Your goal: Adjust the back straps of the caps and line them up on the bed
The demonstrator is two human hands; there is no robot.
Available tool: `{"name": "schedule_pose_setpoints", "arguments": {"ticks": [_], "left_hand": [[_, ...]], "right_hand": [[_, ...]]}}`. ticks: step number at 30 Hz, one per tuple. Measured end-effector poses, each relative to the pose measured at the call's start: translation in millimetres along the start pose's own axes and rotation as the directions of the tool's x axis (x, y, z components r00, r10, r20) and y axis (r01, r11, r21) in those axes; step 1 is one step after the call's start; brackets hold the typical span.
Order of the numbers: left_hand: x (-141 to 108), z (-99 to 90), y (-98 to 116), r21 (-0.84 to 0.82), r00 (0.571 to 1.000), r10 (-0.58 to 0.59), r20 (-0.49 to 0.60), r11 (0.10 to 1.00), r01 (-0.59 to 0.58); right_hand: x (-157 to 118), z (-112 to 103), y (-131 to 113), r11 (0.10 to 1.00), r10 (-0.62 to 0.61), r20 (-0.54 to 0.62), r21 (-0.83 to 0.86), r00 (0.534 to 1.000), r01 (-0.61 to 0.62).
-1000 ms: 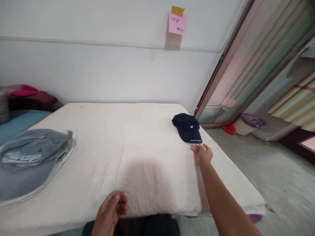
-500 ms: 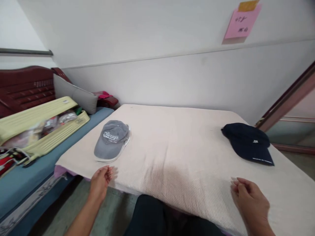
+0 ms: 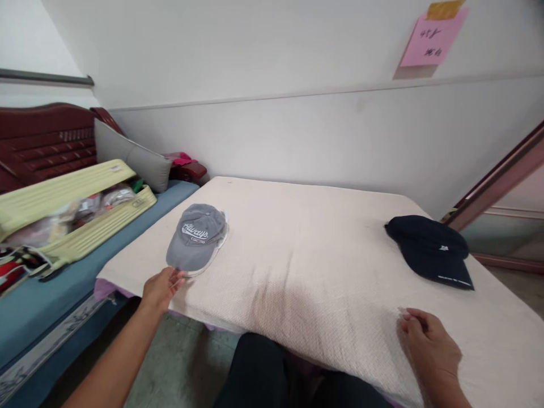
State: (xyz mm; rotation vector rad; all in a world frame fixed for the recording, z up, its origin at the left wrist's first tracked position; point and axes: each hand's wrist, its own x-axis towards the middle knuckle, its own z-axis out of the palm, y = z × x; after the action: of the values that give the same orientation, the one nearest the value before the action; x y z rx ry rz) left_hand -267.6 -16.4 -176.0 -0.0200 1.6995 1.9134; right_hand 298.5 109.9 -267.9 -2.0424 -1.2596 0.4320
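A grey cap [image 3: 198, 235] with white lettering lies at the left of the cloth-covered table [image 3: 297, 226], its brim toward me. My left hand [image 3: 164, 286] is at the brim's front edge, fingers curled close together; whether they grip the brim is not clear. At the right lies a dark navy cap [image 3: 431, 249] with a small white mark, brim pointing to the front right. My right hand [image 3: 431, 343] rests near the table's front right, below the navy cap and apart from it, fingers curled with nothing visible in them.
At the left is a blue bed [image 3: 80, 277] with yellow panels [image 3: 72, 181], bagged items and a grey pillow [image 3: 131, 156]. A pink note [image 3: 433, 39] hangs on the white wall. My knees are under the table's front edge.
My left hand has moved up and left to the grey cap's brim. My right hand has barely moved. The view has shifted slightly.
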Motion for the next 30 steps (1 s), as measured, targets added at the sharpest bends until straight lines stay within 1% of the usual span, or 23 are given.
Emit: {"name": "schedule_pose_setpoints", "arguments": {"ticks": [4, 8, 11, 14, 17, 19, 20, 22, 23, 24, 25, 26, 27, 28, 29, 30], "left_hand": [[5.0, 1.8, 5.3, -0.013, 0.999, -0.032, 0.008, 0.999, 0.032], [13.1, 11.9, 11.9, -0.056, 0.996, -0.082, 0.017, 0.995, 0.083], [17.3, 24.1, 16.9, -0.102, 0.991, -0.113, 0.068, 0.988, 0.119], [13.7, 36.1, 21.8, -0.166, 0.983, -0.107, 0.150, 0.977, 0.132], [-0.8, 45.3, 26.3, -0.238, 0.962, -0.081, 0.260, 0.960, 0.146], [-16.6, 50.8, 27.4, -0.285, 0.941, -0.059, 0.333, 0.945, 0.161], [-26.2, 53.5, 26.6, -0.309, 0.929, -0.046, 0.366, 0.936, 0.168], [-48.8, 59.1, 21.1, -0.349, 0.905, -0.025, 0.425, 0.918, 0.189], [-61.6, 61.8, 15.9, -0.362, 0.893, -0.017, 0.451, 0.910, 0.200], [-75.3, 64.3, 9.0, -0.370, 0.879, -0.016, 0.476, 0.903, 0.217], [-89.8, 66.6, 0.6, -0.374, 0.865, -0.021, 0.501, 0.896, 0.238], [-104.9, 68.4, -8.9, -0.375, 0.849, -0.030, 0.528, 0.888, 0.265], [-120.4, 69.8, -19.4, -0.375, 0.828, -0.051, 0.558, 0.875, 0.306], [-136.0, 70.6, -30.2, -0.365, 0.809, -0.082, 0.581, 0.863, 0.349], [-151.6, 70.7, -41.0, -0.349, 0.796, -0.118, 0.593, 0.854, 0.386], [-166.8, 69.9, -51.4, -0.327, 0.787, -0.159, 0.596, 0.847, 0.420]], "right_hand": [[-1.7, -1.4, -1.7, 1.000, 0.007, -0.001, -0.004, 1.000, -0.007], [-2.5, -1.8, -0.7, 1.000, -0.009, 0.009, 0.015, 1.000, 0.009], [-2.9, -1.3, -0.7, 1.000, -0.005, 0.009, -0.002, 1.000, 0.005], [-2.9, -0.4, -0.2, 1.000, -0.001, 0.002, -0.003, 1.000, 0.001], [0.3, -0.3, 2.5, 1.000, -0.012, 0.007, 0.000, 1.000, 0.012], [3.7, -0.4, 3.3, 1.000, -0.003, 0.004, 0.018, 1.000, 0.003], [4.5, -0.2, 2.2, 0.998, 0.016, -0.004, 0.054, 1.000, -0.015], [0.6, 0.9, -5.5, 0.970, 0.093, -0.015, 0.226, 0.996, -0.087], [-5.7, 2.0, -12.7, 0.929, 0.137, 0.008, 0.347, 0.991, -0.131], [-15.5, 3.4, -22.4, 0.858, 0.177, 0.056, 0.480, 0.983, -0.182], [-28.9, 5.1, -34.2, 0.786, 0.183, 0.159, 0.569, 0.970, -0.242], [-45.6, 6.8, -47.7, 0.724, 0.131, 0.277, 0.629, 0.952, -0.283], [-64.5, 8.6, -62.4, 0.673, 0.032, 0.426, 0.659, 0.904, -0.335], [-84.4, 10.1, -77.7, 0.629, -0.077, 0.538, 0.679, 0.840, -0.377], [-103.8, 11.3, -92.6, 0.594, -0.163, 0.609, 0.689, 0.777, -0.416], [-121.4, 12.0, -106.7, 0.556, -0.238, 0.655, 0.697, 0.717, -0.453]]}}
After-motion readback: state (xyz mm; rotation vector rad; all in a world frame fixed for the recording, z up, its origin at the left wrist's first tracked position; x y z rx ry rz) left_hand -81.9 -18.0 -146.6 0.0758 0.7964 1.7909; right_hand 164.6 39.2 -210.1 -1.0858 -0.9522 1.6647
